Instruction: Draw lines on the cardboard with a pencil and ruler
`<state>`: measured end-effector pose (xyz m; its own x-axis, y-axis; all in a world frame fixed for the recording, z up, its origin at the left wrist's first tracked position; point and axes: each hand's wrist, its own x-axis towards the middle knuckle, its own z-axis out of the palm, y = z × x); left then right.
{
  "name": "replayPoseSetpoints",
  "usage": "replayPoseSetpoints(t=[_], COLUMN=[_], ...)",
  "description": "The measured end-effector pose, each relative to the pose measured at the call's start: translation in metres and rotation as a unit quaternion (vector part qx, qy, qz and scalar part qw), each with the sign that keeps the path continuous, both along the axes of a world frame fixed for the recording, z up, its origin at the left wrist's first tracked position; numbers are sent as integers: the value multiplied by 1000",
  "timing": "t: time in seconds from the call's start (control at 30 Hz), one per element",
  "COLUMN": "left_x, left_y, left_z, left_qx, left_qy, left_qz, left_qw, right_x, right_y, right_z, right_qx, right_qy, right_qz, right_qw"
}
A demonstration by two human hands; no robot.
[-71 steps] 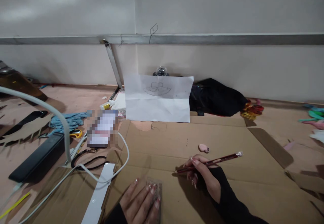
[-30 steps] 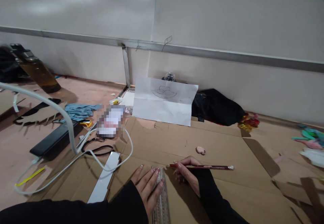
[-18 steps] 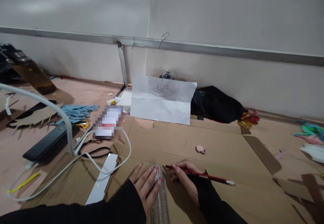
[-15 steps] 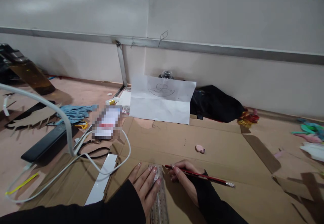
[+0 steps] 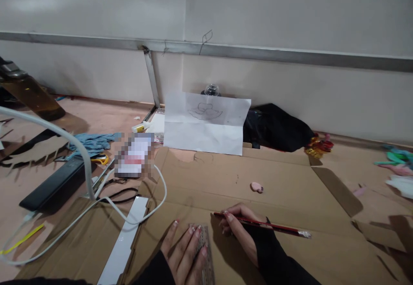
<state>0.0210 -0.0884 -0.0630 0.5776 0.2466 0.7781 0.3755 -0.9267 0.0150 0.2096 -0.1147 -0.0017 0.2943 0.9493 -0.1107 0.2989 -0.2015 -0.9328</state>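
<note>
My left hand (image 5: 187,252) lies with its fingers spread over a clear ruler (image 5: 205,250), pressing it onto a flattened cardboard sheet (image 5: 274,212). To the right, my right hand (image 5: 237,227) pinches a red-and-black pencil (image 5: 274,226). The pencil's point is toward the left, near the ruler's upper end but apart from it, and its pale end points right. A small pink eraser-like lump (image 5: 257,187) rests on the cardboard beyond my right hand. Past the cardboard's far edge stands a creased white paper (image 5: 203,134) with a pencil-drawn outline.
Left of the cardboard are a blurred phone (image 5: 134,156), a white cable (image 5: 164,182), a black power bank (image 5: 58,186), a yellow cutter (image 5: 101,159), blue gloves (image 5: 93,143) and a bottle (image 5: 35,96). A black bag (image 5: 277,126) sits behind, against the wall.
The ruler and my left hand have slid a little toward me. My right hand, holding the pencil, has shifted slightly right. The view has moved slightly.
</note>
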Motion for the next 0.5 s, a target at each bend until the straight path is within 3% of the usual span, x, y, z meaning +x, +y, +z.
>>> replayPoseSetpoints(t=[0.23,0.33,0.5], left_x=[10,7,4], left_y=[-1,-2,1], left_z=[-1,-1,13], left_qx=[-11,-7,-3], left_qy=[-91,-50,-18], left_qz=[24,15,12], left_qw=[995,999,1000], right_x=[1,0,-3], right_y=[-2,-2,0], right_z=[0,1,2], right_qx=[-9,-10,-10], right_qy=[-35,-42,-28], right_qz=[10,12,9], right_qw=[999,999,1000])
